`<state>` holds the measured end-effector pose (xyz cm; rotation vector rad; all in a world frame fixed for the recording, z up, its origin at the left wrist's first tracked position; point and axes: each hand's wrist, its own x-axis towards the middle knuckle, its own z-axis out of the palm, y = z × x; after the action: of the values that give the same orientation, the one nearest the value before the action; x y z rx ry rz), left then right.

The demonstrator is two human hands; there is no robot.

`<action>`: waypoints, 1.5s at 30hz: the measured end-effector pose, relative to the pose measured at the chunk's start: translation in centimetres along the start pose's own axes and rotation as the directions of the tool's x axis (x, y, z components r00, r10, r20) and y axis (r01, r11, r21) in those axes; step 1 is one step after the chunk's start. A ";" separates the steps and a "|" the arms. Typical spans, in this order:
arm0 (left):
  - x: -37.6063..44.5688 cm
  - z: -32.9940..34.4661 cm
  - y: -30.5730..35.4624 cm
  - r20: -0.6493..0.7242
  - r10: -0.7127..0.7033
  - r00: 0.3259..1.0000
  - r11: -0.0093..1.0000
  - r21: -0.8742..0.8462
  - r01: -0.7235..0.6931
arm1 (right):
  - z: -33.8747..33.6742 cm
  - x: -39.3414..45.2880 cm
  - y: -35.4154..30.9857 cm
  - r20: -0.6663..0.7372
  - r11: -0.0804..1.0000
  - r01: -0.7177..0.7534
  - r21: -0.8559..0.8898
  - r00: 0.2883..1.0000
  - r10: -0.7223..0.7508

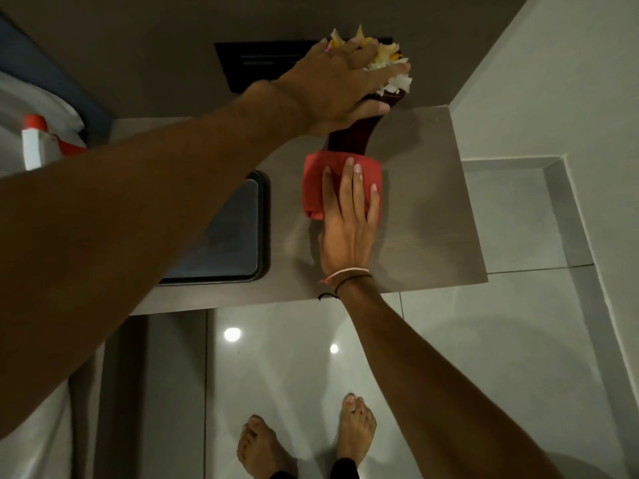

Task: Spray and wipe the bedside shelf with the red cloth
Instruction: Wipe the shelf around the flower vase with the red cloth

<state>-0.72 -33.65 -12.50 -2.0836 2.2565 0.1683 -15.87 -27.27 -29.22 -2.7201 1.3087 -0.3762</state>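
At the far left, a spray bottle (34, 141) with a red top is sitting by the white bedding (31, 108). Next to it, a dark tray (228, 233) is lying flat on the grey bedside shelf (425, 209), partly hidden under the left arm. That arm is reaching long and straight across the picture, from the lower left up to the back of the shelf. The left hand (337, 93) is wrapping around the neck of a dark red vase (349, 138), thumb on one side and fingers over the pale flowers (387, 60) on top, so it is holding the vase tight. I cannot tell if the vase is lifted or standing on the shelf. Just in front of the vase, the red cloth (313, 183) is lying folded on the shelf. The right hand (347, 216) is pressing down flat on it, fingers straight and a little spread, not closed around anything. Thin bands (345, 274) are circling that wrist. The right arm is coming up from the lower right. Down below, two bare feet (356, 430) are standing on the shiny floor (484, 340).
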 end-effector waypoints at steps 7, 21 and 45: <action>0.1 -0.3 0.0 0.024 -0.014 1.000 1.000 -0.006 0.014 | 0.9 -1.2 0.9 0.145 0.995 0.080 -0.064 0.987 -0.070; 0.0 -0.5 0.5 -0.007 -0.042 0.999 0.999 -0.007 0.042 | -5.7 0.5 -0.2 -0.253 0.843 -0.227 0.487 0.888 0.385; -0.7 0.9 1.0 -0.038 -0.066 0.997 0.998 -0.023 0.066 | -4.4 -0.2 0.2 -0.120 0.848 -0.277 0.453 0.923 0.365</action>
<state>-1.71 -32.74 -13.27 -2.1872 2.2128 0.1510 -17.27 -27.16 -25.09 -2.0961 1.4895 -0.8140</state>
